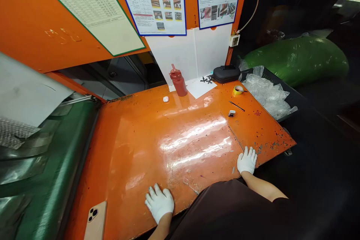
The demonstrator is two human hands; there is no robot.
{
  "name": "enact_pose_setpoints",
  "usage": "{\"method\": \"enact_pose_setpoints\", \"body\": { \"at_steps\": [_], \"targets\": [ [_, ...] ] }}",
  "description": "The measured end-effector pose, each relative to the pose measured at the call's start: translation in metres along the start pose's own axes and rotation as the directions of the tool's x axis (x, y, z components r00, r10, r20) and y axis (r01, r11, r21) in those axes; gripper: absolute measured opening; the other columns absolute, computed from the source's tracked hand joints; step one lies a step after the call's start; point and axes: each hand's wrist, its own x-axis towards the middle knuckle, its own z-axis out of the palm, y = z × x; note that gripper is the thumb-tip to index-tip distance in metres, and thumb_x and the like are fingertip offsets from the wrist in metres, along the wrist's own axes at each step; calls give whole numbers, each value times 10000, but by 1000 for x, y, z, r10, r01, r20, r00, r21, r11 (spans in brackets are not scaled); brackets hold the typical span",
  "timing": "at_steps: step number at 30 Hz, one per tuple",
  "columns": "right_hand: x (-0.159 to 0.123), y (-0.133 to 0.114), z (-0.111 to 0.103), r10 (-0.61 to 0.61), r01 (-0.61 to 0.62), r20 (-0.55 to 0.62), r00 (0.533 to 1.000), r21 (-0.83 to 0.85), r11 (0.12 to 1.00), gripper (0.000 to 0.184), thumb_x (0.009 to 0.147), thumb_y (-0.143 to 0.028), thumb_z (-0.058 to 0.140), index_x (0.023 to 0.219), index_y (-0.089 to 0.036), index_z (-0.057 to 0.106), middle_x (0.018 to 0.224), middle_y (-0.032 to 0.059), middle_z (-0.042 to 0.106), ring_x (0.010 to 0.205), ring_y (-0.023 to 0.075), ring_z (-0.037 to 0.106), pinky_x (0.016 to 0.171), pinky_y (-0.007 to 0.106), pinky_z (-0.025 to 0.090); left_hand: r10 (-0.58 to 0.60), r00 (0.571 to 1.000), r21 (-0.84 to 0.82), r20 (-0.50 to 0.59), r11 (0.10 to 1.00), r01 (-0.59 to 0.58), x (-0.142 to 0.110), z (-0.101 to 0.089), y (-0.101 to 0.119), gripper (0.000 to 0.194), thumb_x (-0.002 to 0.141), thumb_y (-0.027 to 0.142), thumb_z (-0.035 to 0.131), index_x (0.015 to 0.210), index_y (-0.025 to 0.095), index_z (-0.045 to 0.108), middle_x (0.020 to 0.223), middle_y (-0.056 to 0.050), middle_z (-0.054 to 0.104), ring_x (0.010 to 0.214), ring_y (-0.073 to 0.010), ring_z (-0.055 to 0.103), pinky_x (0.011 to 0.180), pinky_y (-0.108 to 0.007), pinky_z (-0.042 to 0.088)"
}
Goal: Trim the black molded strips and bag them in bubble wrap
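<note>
My left hand [159,202], in a white glove, lies flat on the orange work table [168,150] near its front edge, holding nothing. A phone in a pale case [95,221] lies face down to its left. My right hand [246,160], also gloved, rests empty at the table's right front edge. The nearest items to it, further back, are a small dark-and-white box [231,113], a thin black pen-like tool [236,106] and a yellow tape roll [237,90]. A red water bottle [178,82] stands at the back.
A black zip case [226,74] and small black parts [206,79] sit at the back. A black bin holds bubble wrap [266,95], with a green-wrapped roll [298,60] behind it. A green padded surface [45,150] runs along the left. Laminated sheets [152,5] hang above.
</note>
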Motion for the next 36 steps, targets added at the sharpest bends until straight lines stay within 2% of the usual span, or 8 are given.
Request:
{"method": "enact_pose_setpoints", "body": {
  "at_steps": [2, 4, 7, 9, 14, 25, 36],
  "targets": [
    [4, 0, -2, -40, 41, 12, 999, -35, 999, 669, 1006, -314, 296, 1558, 7, 496, 1652, 297, 367, 1589, 423, 240, 1280, 610, 183, 2, 1000, -41, -6, 999, -2, 0, 2, 0, 651, 1034, 296, 209, 1579, 130, 523, 1671, -239, 402, 1554, -371, 402, 1319, -514, 108],
    [11, 0, -4, -150, 156, 78, 986, -73, 985, 664, 1004, -306, 317, 1572, -7, 486, 1672, 285, 347, 1599, 423, 232, 1287, 612, 167, -25, 999, -109, -21, 994, 23, 1, 5, 0, 641, 1038, 305, 244, 1581, 99, 515, 1669, -240, 409, 1556, -371, 401, 1315, -526, 188],
    [22, 1, -6, -359, 382, 216, 908, -74, 921, 654, 1002, -302, 357, 1593, -49, 480, 1708, 243, 324, 1616, 401, 221, 1309, 581, 145, -66, 996, -221, -65, 974, 50, 2, 12, 0, 644, 1047, 328, 268, 1564, 37, 517, 1656, -240, 433, 1550, -386, 393, 1289, -537, 313],
    [28, 3, -6, -412, 438, 251, 876, -56, 897, 650, 1004, -312, 374, 1597, -65, 481, 1720, 227, 315, 1624, 386, 216, 1319, 562, 142, -73, 994, -269, -83, 962, 48, 3, 16, 0, 653, 1052, 339, 245, 1549, 23, 528, 1636, -240, 454, 1541, -406, 389, 1277, -561, 330],
    [29, 9, -1, -401, 416, 233, 886, -18, 909, 636, 1019, -316, 365, 1596, -78, 485, 1735, 212, 295, 1631, 358, 209, 1329, 551, 149, -79, 995, -316, -57, 947, 57, 4, 21, -1, 670, 1047, 357, 230, 1555, 30, 518, 1640, -236, 444, 1549, -416, 364, 1285, -569, 299],
    [30, 12, 0, -420, 434, 207, 884, -30, 900, 647, 1004, -304, 346, 1596, -70, 464, 1734, 204, 282, 1631, 362, 179, 1312, 580, 186, -91, 996, -359, -24, 930, 76, 3, 11, 3, 629, 1050, 319, 304, 1573, 21, 488, 1662, -234, 409, 1568, -395, 316, 1314, -552, 225],
    [31, 12, -1, -429, 438, 198, 881, -4, 899, 645, 1012, -313, 331, 1589, -60, 468, 1725, 216, 288, 1625, 365, 182, 1316, 573, 182, -90, 996, -395, -12, 915, 78, 2, 8, 3, 636, 1044, 321, 316, 1569, 8, 490, 1658, -252, 403, 1557, -397, 312, 1313, -560, 216]
  ]
}}
